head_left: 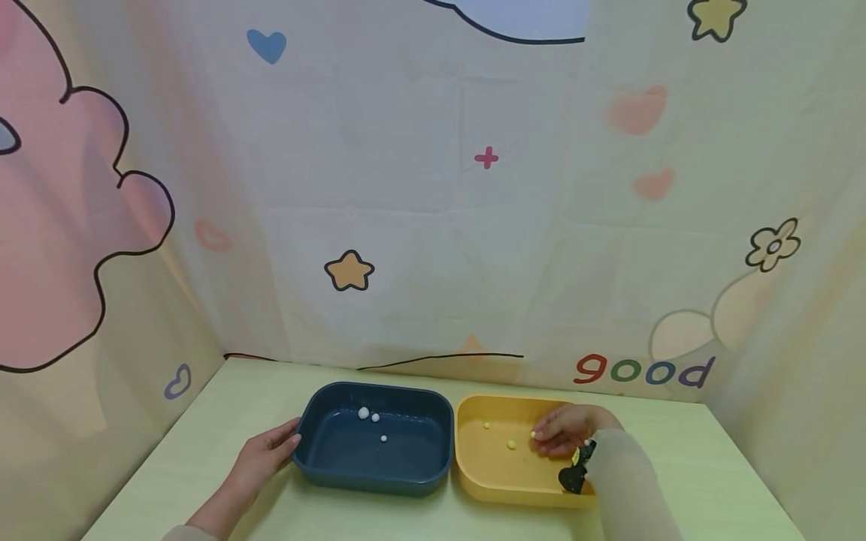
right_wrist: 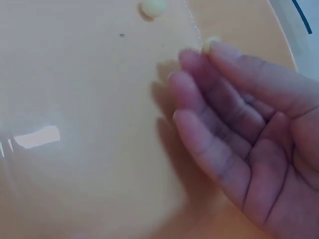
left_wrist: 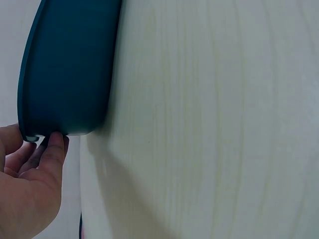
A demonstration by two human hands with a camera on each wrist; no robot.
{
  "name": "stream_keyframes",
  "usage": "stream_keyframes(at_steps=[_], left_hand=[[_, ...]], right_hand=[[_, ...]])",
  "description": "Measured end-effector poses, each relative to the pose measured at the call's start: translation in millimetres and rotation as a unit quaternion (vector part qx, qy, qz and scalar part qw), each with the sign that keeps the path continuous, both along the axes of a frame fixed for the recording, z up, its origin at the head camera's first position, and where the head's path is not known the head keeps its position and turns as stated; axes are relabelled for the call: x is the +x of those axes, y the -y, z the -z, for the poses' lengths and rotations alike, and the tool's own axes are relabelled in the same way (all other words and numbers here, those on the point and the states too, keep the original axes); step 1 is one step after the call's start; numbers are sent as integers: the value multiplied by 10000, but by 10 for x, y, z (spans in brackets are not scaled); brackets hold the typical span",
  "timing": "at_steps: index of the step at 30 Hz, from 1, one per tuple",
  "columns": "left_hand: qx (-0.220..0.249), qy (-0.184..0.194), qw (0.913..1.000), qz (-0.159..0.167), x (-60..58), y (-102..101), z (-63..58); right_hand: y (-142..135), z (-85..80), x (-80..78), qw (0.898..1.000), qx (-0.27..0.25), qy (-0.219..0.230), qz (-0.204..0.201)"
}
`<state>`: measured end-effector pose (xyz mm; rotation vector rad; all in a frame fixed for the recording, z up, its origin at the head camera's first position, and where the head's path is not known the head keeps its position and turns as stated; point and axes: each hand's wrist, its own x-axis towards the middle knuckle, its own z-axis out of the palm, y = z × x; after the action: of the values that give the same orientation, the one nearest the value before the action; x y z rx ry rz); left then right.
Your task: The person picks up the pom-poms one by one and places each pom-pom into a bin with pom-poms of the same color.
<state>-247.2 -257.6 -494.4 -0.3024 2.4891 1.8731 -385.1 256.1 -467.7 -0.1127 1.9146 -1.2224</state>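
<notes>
Nearest, a cut-off sleeve [head_left: 636, 485]; beyond it, I see the right hand [head_left: 567, 430] pinching a partly hidden yellow ball [head_left: 533, 435], the yellow tray [head_left: 510, 492] underneath, and the left hand [head_left: 266, 451] gripping the blue tray [head_left: 368, 481].

White balls [head_left: 364, 413] in blue tray [head_left: 368, 462]

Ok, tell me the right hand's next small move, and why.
I'd probably let the right hand release its small yellow ball in the yellow tray: two other yellow balls lie there, while the blue tray shows only white balls.
</notes>
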Motion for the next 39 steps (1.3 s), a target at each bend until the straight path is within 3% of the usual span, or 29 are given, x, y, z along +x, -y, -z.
stream_keyframes(at_steps=[9, 24, 39], left_hand=[[19, -6, 10000, 29, -2, 2, 12], [34, 11, 10000, -29, 4, -17, -5], [12, -33, 10000, -12, 13, -2, 18]], right_hand=[[33, 59, -34, 9983, 311, 162, -472], [100, 62, -19, 9976, 656, -57, -197], [130, -26, 11, 9980, 461, 146, -408]])
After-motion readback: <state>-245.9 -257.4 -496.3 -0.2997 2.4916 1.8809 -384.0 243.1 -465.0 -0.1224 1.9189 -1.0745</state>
